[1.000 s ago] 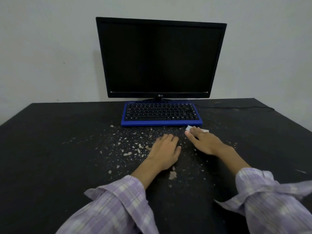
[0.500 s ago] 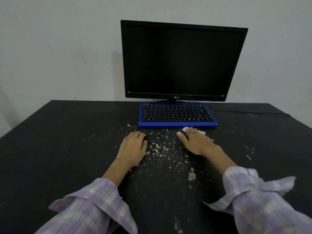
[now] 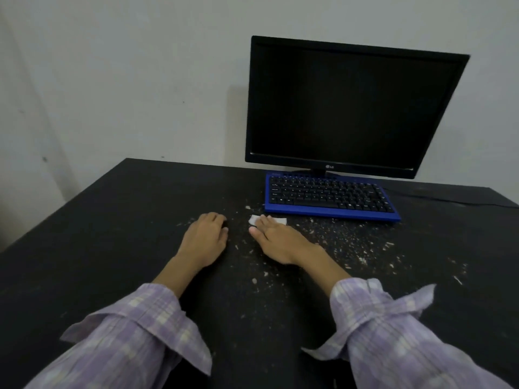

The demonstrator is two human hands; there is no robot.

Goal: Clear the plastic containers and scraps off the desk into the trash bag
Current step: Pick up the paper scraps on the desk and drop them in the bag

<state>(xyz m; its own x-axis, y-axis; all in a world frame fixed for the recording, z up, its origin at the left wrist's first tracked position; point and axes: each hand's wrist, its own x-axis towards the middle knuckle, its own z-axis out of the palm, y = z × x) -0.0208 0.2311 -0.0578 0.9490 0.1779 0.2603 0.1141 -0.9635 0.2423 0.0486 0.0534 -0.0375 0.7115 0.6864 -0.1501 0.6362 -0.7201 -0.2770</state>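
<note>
Both of my hands lie on the black desk (image 3: 106, 237) in front of the keyboard. My right hand (image 3: 276, 240) rests flat, its straight fingers pressing a small white piece of paper or tissue (image 3: 254, 219) against the desk. My left hand (image 3: 205, 240) sits just to its left, palm down, fingertips bent onto the surface and holding nothing I can see. Pale crumbs and scraps (image 3: 362, 248) are scattered over the desk, mostly to the right of my right hand, with a few (image 3: 254, 280) between my wrists. No plastic container or trash bag is in view.
A blue keyboard (image 3: 328, 196) with black keys lies just beyond my right hand. A dark monitor (image 3: 348, 105) stands behind it against the wall. A thin cable (image 3: 449, 199) runs off to the right. The desk's left edge slants down at the left.
Both hands have slid left across the desk, the right one dragging the white piece from under the keyboard's right end to its left end. The view has turned left.
</note>
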